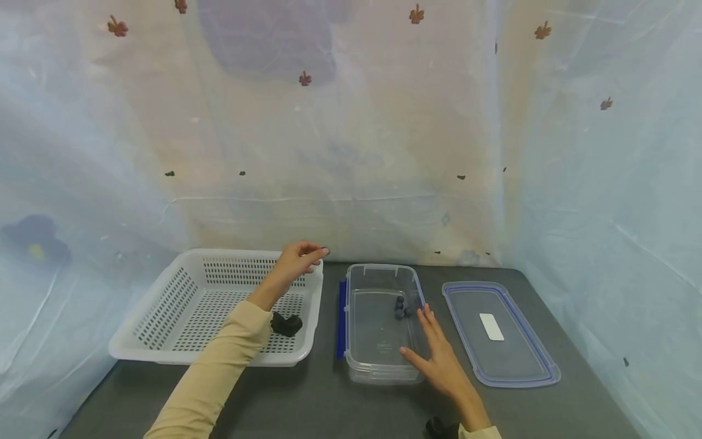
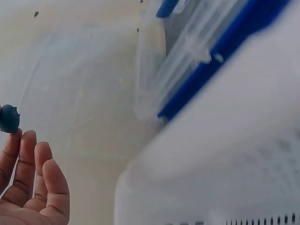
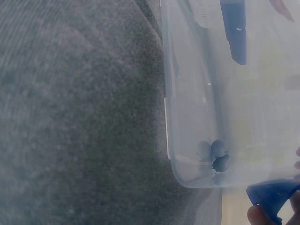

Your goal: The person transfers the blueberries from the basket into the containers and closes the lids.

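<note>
Left hand (image 1: 298, 261): fingertips pinching one blueberry (image 2: 10, 119), raised at the far right corner of the white basket (image 1: 189, 317). Right hand (image 1: 441, 360): grasping nothing that shows in the head view; fingers spread, nearly straight, at the right side of the clear container (image 1: 373, 332), with fingertips near a blue latch (image 3: 269, 194) in the right wrist view. A small cluster of blueberries (image 1: 399, 314) lies inside, toward the right wall. Lid (image 1: 518, 353) off, flat on the tabletop (image 1: 378, 414).

Handling, as judged: pinch only firmly enough to stop the berry rolling; more would likely bruise the skin. For a pass into the container, clear the basket rim and the nearer container wall. Release low, beside the cluster rather than onto it, to limit bounce. Right hand best light: steadying, without tipping the container
</note>
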{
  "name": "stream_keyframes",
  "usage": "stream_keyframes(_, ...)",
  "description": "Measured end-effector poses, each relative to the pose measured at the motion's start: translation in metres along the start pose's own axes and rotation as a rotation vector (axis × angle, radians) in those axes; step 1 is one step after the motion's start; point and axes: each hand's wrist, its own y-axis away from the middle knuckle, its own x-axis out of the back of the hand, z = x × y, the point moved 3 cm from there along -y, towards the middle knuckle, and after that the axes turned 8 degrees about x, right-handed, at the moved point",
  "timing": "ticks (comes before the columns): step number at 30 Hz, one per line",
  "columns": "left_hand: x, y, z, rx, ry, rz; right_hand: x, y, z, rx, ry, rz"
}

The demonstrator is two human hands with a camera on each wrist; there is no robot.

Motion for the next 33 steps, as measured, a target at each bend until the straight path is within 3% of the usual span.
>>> stream_keyframes(13,-0.05,-0.017,0.015,-0.005,0.073,-0.108,0.0,0.0,0.0,0.001,-0.006,0.002)
stream_keyframes(33,-0.118,-0.042,0.019,0.054,0.158,-0.117,0.0,0.001,0.001,-0.005,-0.018,0.0)
